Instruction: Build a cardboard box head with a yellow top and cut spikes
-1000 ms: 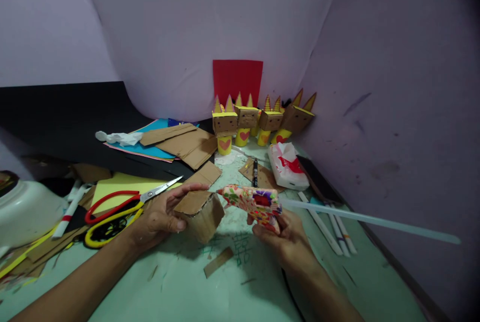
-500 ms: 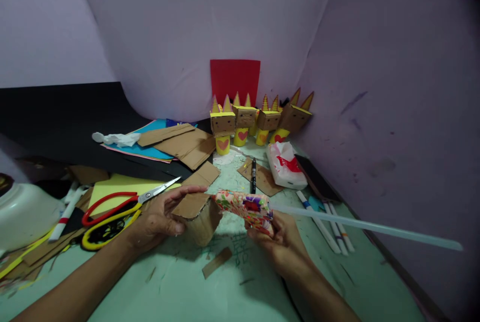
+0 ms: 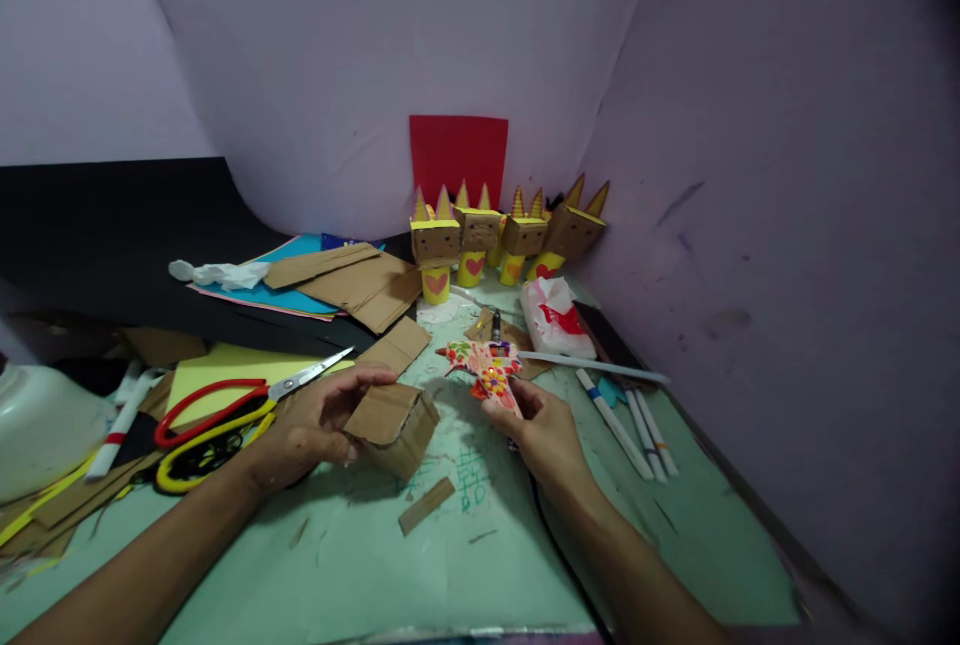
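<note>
My left hand (image 3: 315,430) is closed on the left side of a small cardboard box (image 3: 401,430), fingers behind it and thumb in front. In my right hand (image 3: 547,430) is a hot glue gun (image 3: 491,370) with a colourful floral covering, gripped by its handle. Its nozzle points left, above and apart from the box's far right corner. A long translucent glue stick (image 3: 600,365) sticks out of the gun's back, and a black cord (image 3: 562,555) runs down from the handle. Below the box lies a cardboard strip (image 3: 426,507).
Scissors (image 3: 259,400) with red and yellow handles lie left of my left hand. Several cardboard figures (image 3: 435,245) with yellow tube bodies stand at the back. A tissue pack (image 3: 556,320) and several markers (image 3: 615,425) are at right; cardboard sheets (image 3: 360,285) lie behind.
My right hand has drawn the glue gun back from the box's edge and turned it, so the glue stick now points further away from me. The box has tilted slightly in my left hand.
</note>
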{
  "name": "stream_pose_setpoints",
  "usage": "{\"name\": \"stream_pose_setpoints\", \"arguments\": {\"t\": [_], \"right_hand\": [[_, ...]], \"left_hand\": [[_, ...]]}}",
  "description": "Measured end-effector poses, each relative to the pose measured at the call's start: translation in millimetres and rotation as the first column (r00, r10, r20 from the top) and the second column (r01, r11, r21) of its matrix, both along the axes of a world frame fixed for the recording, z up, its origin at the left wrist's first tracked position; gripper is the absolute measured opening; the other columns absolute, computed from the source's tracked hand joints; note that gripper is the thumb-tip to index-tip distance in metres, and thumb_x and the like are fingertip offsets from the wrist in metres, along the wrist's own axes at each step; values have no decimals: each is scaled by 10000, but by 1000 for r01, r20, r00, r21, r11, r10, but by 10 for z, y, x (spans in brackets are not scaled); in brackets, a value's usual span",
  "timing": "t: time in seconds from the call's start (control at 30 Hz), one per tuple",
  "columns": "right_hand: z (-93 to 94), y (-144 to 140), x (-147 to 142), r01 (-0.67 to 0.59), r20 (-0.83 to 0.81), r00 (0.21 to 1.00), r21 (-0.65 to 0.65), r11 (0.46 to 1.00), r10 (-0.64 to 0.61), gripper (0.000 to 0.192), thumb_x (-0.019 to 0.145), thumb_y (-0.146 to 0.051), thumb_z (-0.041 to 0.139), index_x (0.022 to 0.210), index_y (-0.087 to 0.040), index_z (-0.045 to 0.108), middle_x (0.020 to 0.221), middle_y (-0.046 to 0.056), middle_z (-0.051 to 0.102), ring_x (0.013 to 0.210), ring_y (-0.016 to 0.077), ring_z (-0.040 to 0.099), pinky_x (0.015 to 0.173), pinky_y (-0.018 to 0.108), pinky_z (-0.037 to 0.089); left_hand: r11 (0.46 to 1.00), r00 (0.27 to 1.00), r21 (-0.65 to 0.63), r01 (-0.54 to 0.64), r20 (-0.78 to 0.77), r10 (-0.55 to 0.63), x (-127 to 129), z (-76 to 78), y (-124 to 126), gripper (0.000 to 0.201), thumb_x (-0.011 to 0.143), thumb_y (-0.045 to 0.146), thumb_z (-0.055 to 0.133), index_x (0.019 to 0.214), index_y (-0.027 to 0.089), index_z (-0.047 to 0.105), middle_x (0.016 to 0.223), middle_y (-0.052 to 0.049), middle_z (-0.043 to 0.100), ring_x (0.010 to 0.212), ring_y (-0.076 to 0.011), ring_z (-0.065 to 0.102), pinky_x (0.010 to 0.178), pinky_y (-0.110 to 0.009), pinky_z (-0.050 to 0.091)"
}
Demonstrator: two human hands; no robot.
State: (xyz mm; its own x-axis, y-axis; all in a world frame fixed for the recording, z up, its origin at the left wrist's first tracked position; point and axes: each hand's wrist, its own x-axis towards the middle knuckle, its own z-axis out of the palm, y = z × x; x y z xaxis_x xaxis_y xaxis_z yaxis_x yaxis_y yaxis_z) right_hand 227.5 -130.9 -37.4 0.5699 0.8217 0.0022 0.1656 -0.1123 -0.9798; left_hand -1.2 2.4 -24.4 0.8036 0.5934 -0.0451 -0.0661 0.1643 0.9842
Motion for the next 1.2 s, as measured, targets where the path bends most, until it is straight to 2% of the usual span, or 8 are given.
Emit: {"name": "stream_pose_setpoints", "arguments": {"t": [0.13,0.23,0.33,0.47,0.53,0.67,0.83,1.2], "right_hand": [[32,-28,-16,210,435,897,-273,939,-75,399,720,-501,626,1000,-233,720,915,85,746,876,343,667,691,407,490],[77,-85,-36,308,675,729,-177,935,-112,298,738,-476,623,872,-231,727,805,98,722,817,347,649,645,420,478],[96,-117,-44,139,705,673,178,974,-225,198,753,-292,629,913,-181,667,897,104,686,877,295,612,765,428,478],[163,-113,-101,-281,671,741,331,901,-16,360,727,-77,535,1074,-161,582,1096,125,591,1048,250,542,905,412,449],[232,-97,-154,-403,685,723,317,859,86,439,671,-18,498,1078,-168,567,1129,122,563,1083,247,518,938,421,427],[349,-26,-251,-561,754,622,239,793,212,502,562,12,470,1021,-169,563,1090,109,572,1066,253,506,934,429,408],[300,130,-325,-644,768,548,135,753,332,501,511,-3,481,979,-169,551,1083,105,568,1046,253,495,915,415,411],[209,191,-353,-642,808,502,109,759,309,373,592,-70,531,944,-181,581,1056,97,592,985,261,528,895,434,393]], "left_hand": [[998,998,9,64,12,-64,85,27,-4,677,510,81,685,1160,258,627,1225,-29,616,1181,-307,487,892,-334,420],[999,999,4,40,22,-40,144,22,-24,609,553,84,636,1143,238,645,1209,-42,631,1168,-299,504,897,-340,421],[1000,1000,0,17,-14,-17,154,-31,-10,659,552,80,602,1197,217,604,1233,-66,610,1172,-313,501,894,-365,432],[983,999,176,-45,4,45,80,-96,49,779,494,31,515,1236,268,540,1304,-43,537,1264,-288,412,1005,-412,367],[913,992,390,-122,29,120,20,-73,50,737,479,13,466,1165,261,574,1255,-47,535,1242,-266,423,1025,-416,342],[626,962,741,-243,101,254,-82,84,-68,456,555,-14,430,911,210,608,1060,-48,513,1022,-204,520,843,-328,439],[390,989,918,-75,19,146,-103,218,-250,430,563,16,411,924,187,570,1050,-59,489,1014,-217,487,886,-378,398],[198,986,974,114,-135,96,-57,254,-268,415,512,17,446,878,173,564,990,-81,572,964,-251,477,882,-433,377]]}}
